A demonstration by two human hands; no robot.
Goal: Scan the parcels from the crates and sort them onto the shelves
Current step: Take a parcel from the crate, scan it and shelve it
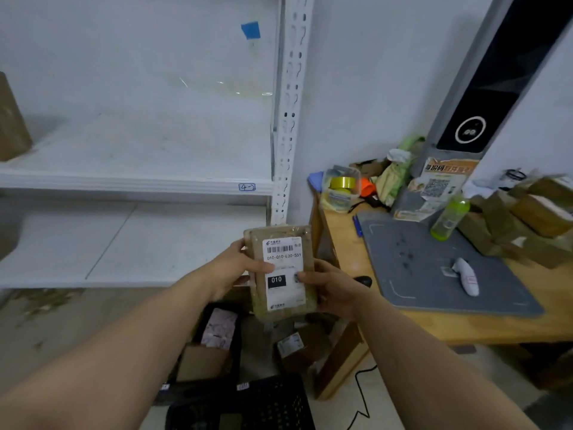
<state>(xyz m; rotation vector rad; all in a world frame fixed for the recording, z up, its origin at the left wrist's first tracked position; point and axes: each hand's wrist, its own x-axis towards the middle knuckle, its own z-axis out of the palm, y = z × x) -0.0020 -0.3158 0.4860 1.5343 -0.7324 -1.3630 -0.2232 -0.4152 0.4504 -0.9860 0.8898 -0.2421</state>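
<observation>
forearms over crate, shelves, wooden table

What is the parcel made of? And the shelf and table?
The parcel looks like brown cardboard under shiny clear wrap, with a white paper label. The shelf is probably white painted metal, judging by its slotted post. The table seems wooden, light brown and matte.
</observation>
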